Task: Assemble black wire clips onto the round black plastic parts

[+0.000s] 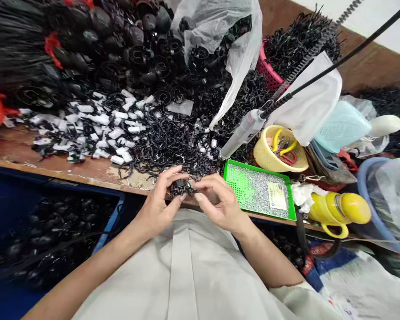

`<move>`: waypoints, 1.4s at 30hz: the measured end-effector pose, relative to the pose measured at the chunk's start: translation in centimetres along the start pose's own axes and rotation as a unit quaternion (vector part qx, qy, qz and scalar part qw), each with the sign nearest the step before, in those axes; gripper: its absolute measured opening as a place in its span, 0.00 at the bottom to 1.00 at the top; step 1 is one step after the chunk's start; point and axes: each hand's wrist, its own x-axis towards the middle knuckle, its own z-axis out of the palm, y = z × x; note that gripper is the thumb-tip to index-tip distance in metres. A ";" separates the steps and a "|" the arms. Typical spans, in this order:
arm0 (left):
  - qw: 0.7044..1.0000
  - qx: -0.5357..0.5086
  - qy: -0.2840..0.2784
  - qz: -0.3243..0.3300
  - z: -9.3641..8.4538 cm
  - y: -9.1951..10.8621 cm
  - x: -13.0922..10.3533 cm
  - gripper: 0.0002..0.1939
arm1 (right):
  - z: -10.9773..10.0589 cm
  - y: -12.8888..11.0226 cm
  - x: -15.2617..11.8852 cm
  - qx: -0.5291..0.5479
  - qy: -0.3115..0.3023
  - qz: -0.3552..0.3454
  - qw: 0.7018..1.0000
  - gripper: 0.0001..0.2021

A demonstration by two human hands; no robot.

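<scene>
My left hand point(165, 198) is closed around a small black plastic part point(179, 188) just in front of the bench edge. My right hand point(217, 198) comes in from the other side, its thumb and forefinger pinched at the part's right end, where a thin dark piece shows. What exactly those fingertips grip is too small to make out. Just beyond my hands lies a heap of thin black plastic pieces point(166, 146). White connector-like pieces with black bits point(103, 122) are piled to its left.
A grey electric screwdriver point(242, 133) hangs on a coiled cable at right. Under it lies a green tray point(260, 189) of small screws, beside a yellow basket point(270, 153) with pliers and a yellow bottle point(340, 208). Round black parts point(130, 40) are heaped behind; a blue bin point(111, 222) stands lower left.
</scene>
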 end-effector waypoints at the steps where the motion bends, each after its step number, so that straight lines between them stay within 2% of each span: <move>1: 0.999 0.025 -0.013 0.038 0.0 0.1 -0.1 0.33 | 0.1 -0.2 0.1 -0.018 -0.014 -0.026 0.999 0.16; 3: 0.994 0.057 -0.034 0.087 0.0 0.4 -0.3 0.33 | 0.4 -0.3 0.3 -0.041 -0.036 -0.057 0.997 0.15; 6: 0.992 0.062 -0.056 0.098 0.2 0.7 -0.3 0.31 | 0.7 0.3 0.5 -0.040 -0.048 -0.054 0.997 0.07; 8: 0.998 0.014 -0.058 0.029 0.3 1.0 0.0 0.28 | 0.6 1.2 0.7 -0.021 -0.046 -0.016 0.999 0.07; 10: 0.990 -0.075 -0.070 -0.095 0.4 1.2 0.4 0.25 | 0.1 1.9 1.0 -0.034 -0.049 -0.002 0.998 0.08; 12: 0.957 -0.174 -0.099 -0.211 0.3 1.4 0.8 0.22 | -0.7 2.1 1.3 -0.093 -0.091 -0.038 0.991 0.09; 14: 0.915 -0.254 -0.139 -0.282 0.1 1.7 1.1 0.20 | -1.6 1.8 1.7 -0.166 -0.170 -0.095 0.967 0.08; 16: 0.883 -0.300 -0.170 -0.319 -0.2 1.9 1.2 0.18 | -2.3 0.9 1.8 -0.222 -0.244 -0.128 0.935 0.08; 18: 0.860 -0.319 -0.196 -0.347 -0.4 2.1 1.1 0.17 | -2.8 0.0 1.8 -0.253 -0.286 -0.141 0.914 0.09; 21: 0.841 -0.320 -0.228 -0.372 -0.5 2.3 1.2 0.15 | -3.1 -1.0 1.3 -0.278 -0.319 -0.151 0.893 0.08; 23: 0.839 -0.310 -0.243 -0.376 -0.3 2.4 1.3 0.14 | -3.1 -1.2 0.8 -0.300 -0.320 -0.149 0.886 0.07; 25: 0.862 -0.275 -0.238 -0.354 0.3 2.5 1.4 0.12 | -2.7 -1.0 0.2 -0.307 -0.296 -0.127 0.896 0.07; 26: 0.889 -0.242 -0.218 -0.322 0.7 2.5 1.4 0.12 | -2.4 -0.8 -0.1 -0.295 -0.270 -0.099 0.911 0.07; 27: 0.923 -0.194 -0.187 -0.274 1.1 2.5 1.5 0.12 | -1.9 -0.6 -0.3 -0.267 -0.231 -0.054 0.934 0.06; 29: 0.986 -0.063 -0.081 -0.132 2.1 2.3 1.6 0.15 | -0.7 -0.3 -0.4 -0.135 -0.128 0.090 0.978 0.05; 30: 0.999 0.004 -0.019 -0.047 2.5 2.1 1.7 0.16 | 0.0 -0.2 -0.4 -0.029 -0.080 0.176 0.981 0.06; 31: 0.997 0.058 0.037 0.036 2.9 1.9 1.9 0.18 | 0.5 -0.3 -0.3 0.092 -0.044 0.257 0.961 0.08; 32: 0.986 0.094 0.082 0.107 3.1 1.6 2.2 0.19 | 0.7 -0.4 -0.2 0.209 -0.025 0.321 0.923 0.09; 33: 0.975 0.109 0.112 0.157 3.3 1.5 2.5 0.20 | 0.7 -0.6 0.0 0.306 -0.025 0.363 0.880 0.11; 34: 0.970 0.101 0.130 0.180 3.4 1.4 2.9 0.20 | 0.3 -0.7 0.2 0.370 -0.037 0.384 0.845 0.12; 35: 0.974 0.071 0.133 0.170 3.4 1.4 3.3 0.20 | -0.5 -0.8 0.5 0.398 -0.043 0.389 0.830 0.13; 36: 0.983 0.019 0.127 0.128 3.4 1.5 3.7 0.19 | -1.7 -0.7 0.7 0.394 -0.039 0.379 0.836 0.13; 37: 0.991 -0.050 0.112 0.063 3.4 1.7 4.1 0.19 | -3.1 -0.5 1.0 0.365 -0.015 0.357 0.860 0.13; 38: 0.988 -0.126 0.087 -0.016 3.4 1.9 4.3 0.18 | -4.6 0.0 1.3 0.314 0.061 0.317 0.893 0.13; 39: 0.973 -0.200 0.054 -0.096 3.5 2.1 4.5 0.18 | -6.0 0.6 1.7 0.256 0.149 0.264 0.918 0.13; 40: 0.950 -0.263 0.013 -0.169 3.7 2.3 4.6 0.18 | -7.3 1.5 2.1 0.195 0.230 0.210 0.930 0.13; 41: 0.923 -0.310 -0.031 -0.227 4.0 2.5 4.6 0.18 | -8.2 2.5 2.6 0.140 0.270 0.171 0.937 0.16; 42: 0.898 -0.340 -0.075 -0.270 4.4 2.7 4.7 0.18 | -8.8 3.6 3.1 0.092 0.264 0.148 0.948 0.21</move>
